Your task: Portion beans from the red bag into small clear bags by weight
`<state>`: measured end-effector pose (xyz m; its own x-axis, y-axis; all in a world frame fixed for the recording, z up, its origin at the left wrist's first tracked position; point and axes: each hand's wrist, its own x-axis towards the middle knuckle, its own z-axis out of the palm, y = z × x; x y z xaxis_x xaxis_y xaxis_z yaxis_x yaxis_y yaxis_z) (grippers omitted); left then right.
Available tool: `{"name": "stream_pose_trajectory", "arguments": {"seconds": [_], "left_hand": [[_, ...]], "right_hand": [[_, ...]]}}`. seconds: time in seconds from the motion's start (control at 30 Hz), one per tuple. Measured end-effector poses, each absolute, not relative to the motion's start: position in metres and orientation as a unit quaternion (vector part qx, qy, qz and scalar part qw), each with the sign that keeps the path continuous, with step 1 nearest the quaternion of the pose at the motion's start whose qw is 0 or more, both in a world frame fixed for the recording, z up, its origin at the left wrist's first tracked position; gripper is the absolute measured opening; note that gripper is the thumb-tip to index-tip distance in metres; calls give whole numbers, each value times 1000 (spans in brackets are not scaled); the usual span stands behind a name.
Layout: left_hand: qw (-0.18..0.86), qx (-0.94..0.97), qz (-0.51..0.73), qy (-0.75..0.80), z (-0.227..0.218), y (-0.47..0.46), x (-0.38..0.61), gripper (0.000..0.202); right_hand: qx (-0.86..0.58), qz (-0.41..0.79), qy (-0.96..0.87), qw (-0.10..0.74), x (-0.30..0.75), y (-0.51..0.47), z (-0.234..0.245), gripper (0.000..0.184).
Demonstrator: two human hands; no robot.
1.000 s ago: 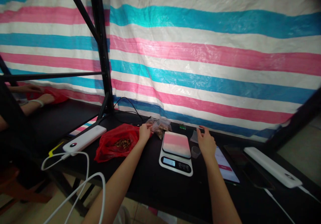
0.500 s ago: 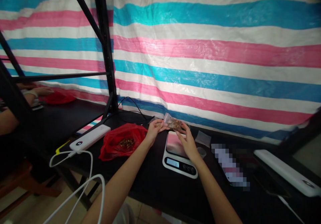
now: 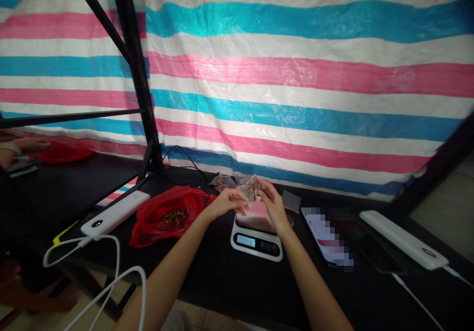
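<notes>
My left hand (image 3: pixel 222 203) and my right hand (image 3: pixel 273 203) both pinch a small clear plastic bag (image 3: pixel 249 188) holding brown bits. They hold it just above the pink top of a white kitchen scale (image 3: pixel 256 232) on the black table (image 3: pixel 222 276). A red plastic bag (image 3: pixel 166 213), open and showing more brown bits, lies left of my left hand. Another small filled clear bag (image 3: pixel 222 182) rests behind my hands by the tarp.
A white power bank (image 3: pixel 115 213) with white cables sits at the left, another white power bank (image 3: pixel 403 239) at the right. A phone (image 3: pixel 326 236) lies right of the scale, next to an empty clear bag (image 3: pixel 292 201). Another person's arm (image 3: pixel 15 148) and a black metal post (image 3: pixel 135 74) are far left.
My left hand picked a small filled bag up from behind the scale. My right hand came in from the right to grip it too, and both now hold it over the scale.
</notes>
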<state>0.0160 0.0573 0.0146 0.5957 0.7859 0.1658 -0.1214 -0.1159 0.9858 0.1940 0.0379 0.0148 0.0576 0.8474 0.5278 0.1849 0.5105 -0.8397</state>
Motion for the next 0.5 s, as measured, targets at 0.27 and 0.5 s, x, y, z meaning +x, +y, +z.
{"name": "stream_pose_trajectory", "arguments": {"seconds": [0.27, 0.5], "left_hand": [[369, 746, 453, 319, 16, 44, 25, 29], [151, 835, 386, 362, 23, 32, 22, 19]], "right_hand": [[-419, 213, -690, 551, 175, 16, 28, 17], [-420, 263, -650, 576, 169, 16, 25, 8]]}}
